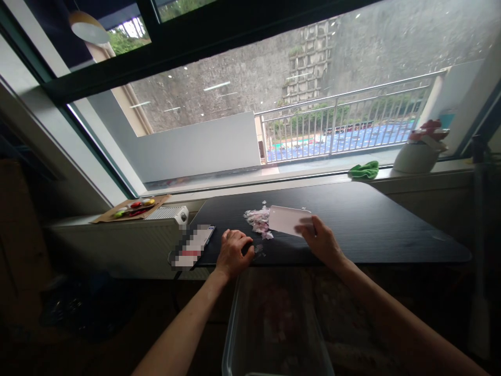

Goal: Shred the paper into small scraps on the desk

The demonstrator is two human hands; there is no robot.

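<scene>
A small heap of pale pink and white scraps (259,220) lies on the dark table (376,224). My right hand (323,240) grips a flat, pale, rounded-cornered scraper (289,219) by its right end. The scraper's left edge meets the heap. On the near side of the heap, my left hand (234,250) rests at the table's front edge with bent fingers and the thumb apart, seemingly holding nothing. A few loose bits (259,250) lie beside its thumb. Below the table edge stands a clear plastic bin (230,324); pinkish pieces show dimly inside it.
A phone-like object (193,245), partly blurred out, lies at the table's left end. Behind it are a radiator (166,214) and brown paper (105,213) with colourful items. A green cloth (364,169) and a white pot (417,156) sit on the windowsill.
</scene>
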